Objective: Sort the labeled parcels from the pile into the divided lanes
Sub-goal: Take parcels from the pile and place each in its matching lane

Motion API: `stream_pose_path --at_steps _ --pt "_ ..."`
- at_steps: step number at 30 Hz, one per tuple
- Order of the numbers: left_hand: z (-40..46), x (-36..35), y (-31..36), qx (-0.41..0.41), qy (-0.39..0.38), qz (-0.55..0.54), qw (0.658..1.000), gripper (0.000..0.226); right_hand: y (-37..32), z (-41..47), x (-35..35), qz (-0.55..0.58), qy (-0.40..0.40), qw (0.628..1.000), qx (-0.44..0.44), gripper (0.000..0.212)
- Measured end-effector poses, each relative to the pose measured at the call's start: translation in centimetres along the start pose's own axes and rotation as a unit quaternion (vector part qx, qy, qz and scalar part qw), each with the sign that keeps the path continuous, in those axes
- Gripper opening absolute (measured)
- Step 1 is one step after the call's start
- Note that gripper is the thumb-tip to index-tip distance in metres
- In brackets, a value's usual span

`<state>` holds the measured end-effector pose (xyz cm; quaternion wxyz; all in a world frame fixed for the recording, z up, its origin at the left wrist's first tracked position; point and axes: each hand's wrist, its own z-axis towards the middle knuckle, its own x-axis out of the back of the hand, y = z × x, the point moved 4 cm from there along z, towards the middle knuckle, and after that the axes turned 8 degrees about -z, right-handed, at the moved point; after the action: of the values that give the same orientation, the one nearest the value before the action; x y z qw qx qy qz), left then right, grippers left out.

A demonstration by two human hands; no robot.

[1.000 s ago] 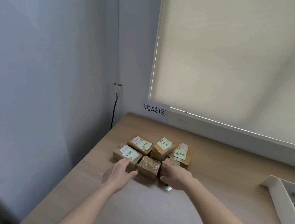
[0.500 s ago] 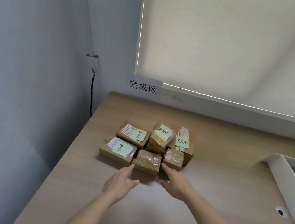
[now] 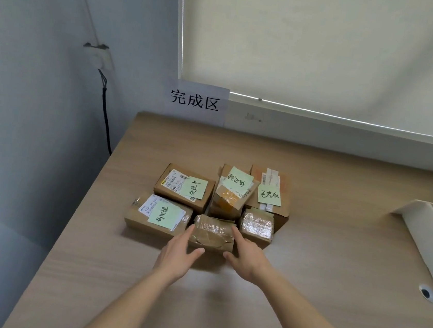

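A second ago my hands were spread apart, the left on the near-left labeled box and the right on the small taped box; now both have closed in on the one parcel between them, the tape-wrapped parcel at the front of the pile. I take that to mean I have chosen my next piece and am about to lift it, though it has not left the counter yet. My left hand lies along the parcel's left side, fingers straight and together, thumb reaching across its near face. My right hand mirrors it on the other side, forefinger stretched along the top right edge, thumb pointing inward at the near corner. Neither hand is clenched; both press flat against the cardboard, a squeeze from two sides, not a curled grip. This parcel shows no green note on top, so I may need to turn it to read it. Beyond my fingertips sit the noted boxes; the white divider tray is far off past my right hand.
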<state>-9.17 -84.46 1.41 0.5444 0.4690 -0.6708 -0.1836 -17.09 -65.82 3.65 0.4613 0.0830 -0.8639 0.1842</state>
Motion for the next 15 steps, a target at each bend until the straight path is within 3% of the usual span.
stream_pose_path --at_steps 15 --pt "4.6 -1.9 -0.3 0.018 0.0 -0.019 1.0 0.08 0.0 3.3 -1.7 0.055 0.015 0.998 -0.005 0.084"
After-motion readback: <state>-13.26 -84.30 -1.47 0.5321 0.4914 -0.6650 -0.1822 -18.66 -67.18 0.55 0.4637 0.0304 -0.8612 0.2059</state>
